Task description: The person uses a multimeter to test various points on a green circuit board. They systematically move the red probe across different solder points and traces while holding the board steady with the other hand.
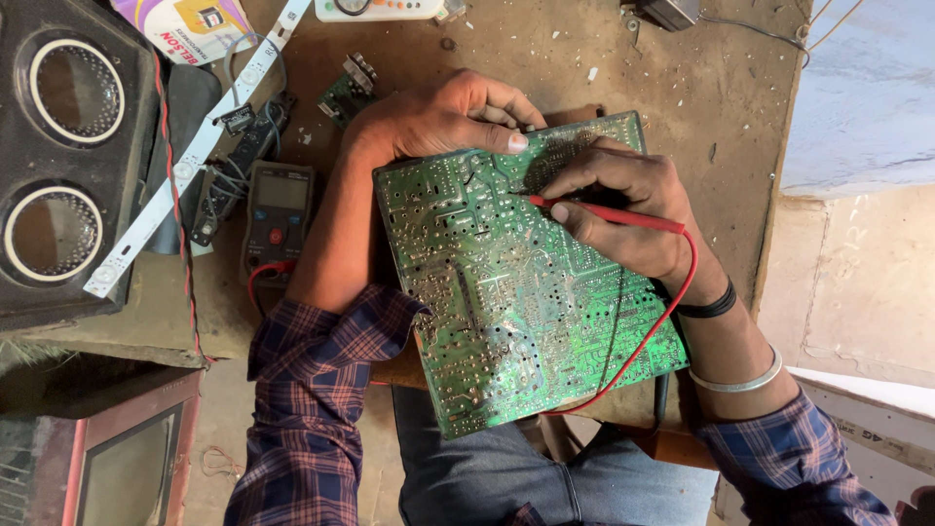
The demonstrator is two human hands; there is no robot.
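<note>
My left hand [438, 122] clamps the board's [516, 292] top edge; my right hand [623, 209] pinches the red probe [604, 213] against it.

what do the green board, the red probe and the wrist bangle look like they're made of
Green board: likely rigid laminate, glossy green coating, dotted with dull silvery solder points. Red probe in the right hand: smooth red plastic, apparently, with flexible red lead. Bangle: plain silvery metal, slight shine.

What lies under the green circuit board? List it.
Under the circuit board show the brown workbench at its far end and the person's jeans at its near edge. The board hides whatever lies beneath its middle.
</note>
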